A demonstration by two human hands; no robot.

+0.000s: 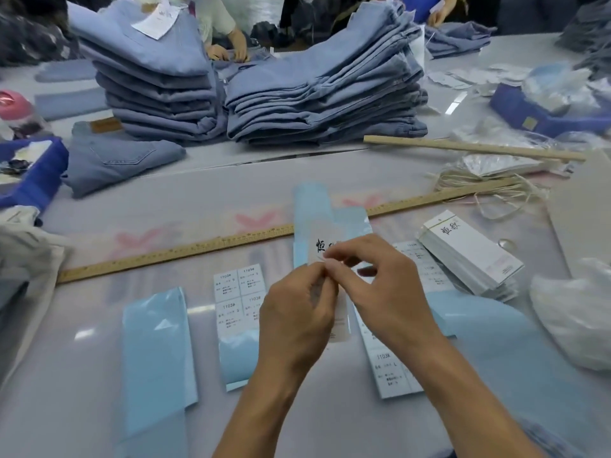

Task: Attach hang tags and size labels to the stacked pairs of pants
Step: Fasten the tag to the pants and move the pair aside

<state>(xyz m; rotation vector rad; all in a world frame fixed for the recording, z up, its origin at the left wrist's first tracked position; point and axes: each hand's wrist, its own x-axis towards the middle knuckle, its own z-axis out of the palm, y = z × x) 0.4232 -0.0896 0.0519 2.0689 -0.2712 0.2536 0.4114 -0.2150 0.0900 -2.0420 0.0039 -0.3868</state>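
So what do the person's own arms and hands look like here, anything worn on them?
Both forearms are bare. The left hand and right hand wear no gloves, and no rings, watch or bracelet show. A bit of blue fabric, perhaps a sleeve, shows by the right arm at the bottom edge.

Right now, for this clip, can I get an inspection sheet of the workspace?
Surface: pale table, glossy.
Job's things: hang tag pinched by both hands; hang tag stack; size label sheets; two jeans stacks.
Clutter: blue backing strips, wooden rulers, string bundle, plastic bags.
Grips: left hand and right hand both curled on the tag.
Cables: nothing seen.
Surroundings: other workers' hands behind the stacks.
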